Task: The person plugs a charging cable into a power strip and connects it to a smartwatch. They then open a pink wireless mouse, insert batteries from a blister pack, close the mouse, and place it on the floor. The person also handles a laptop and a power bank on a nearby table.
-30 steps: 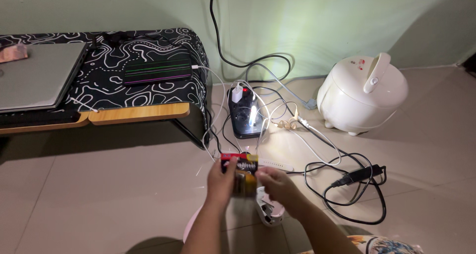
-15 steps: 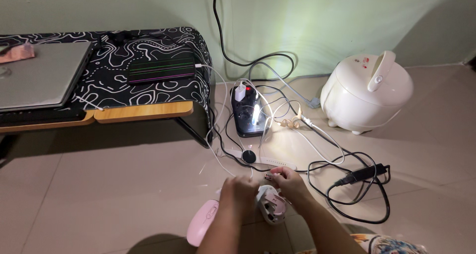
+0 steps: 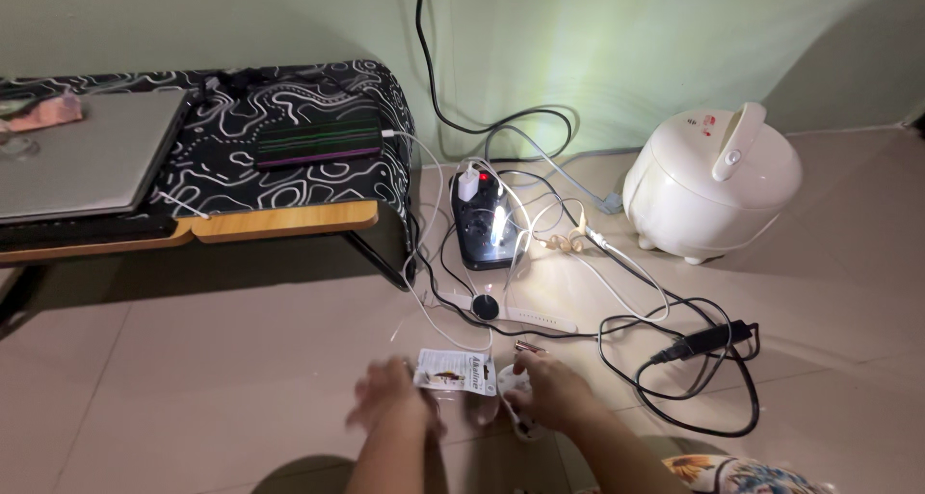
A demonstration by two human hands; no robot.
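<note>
The battery card (image 3: 456, 372) has come back between the blurred left hand (image 3: 385, 402), grip unclear, and the right hand (image 3: 547, 388), which now covers the white mouse shell (image 3: 520, 425).

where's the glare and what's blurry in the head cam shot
Head view: a bright spot glares off the floor and the power strip; the left hand is motion-blurred; the room's edges fall into dim shadow, darkest under the low table.

A single head-worn camera looks steeply down and forward from above the tiled floor (image 3: 193, 378). The wall fills the top of the frame, and the person's left hand (image 3: 390, 402) and right hand (image 3: 549, 390) sit close at the bottom centre. A low surface (image 3: 279, 219) lies upper left, a rice cooker (image 3: 708, 181) upper right, farther off.
</note>
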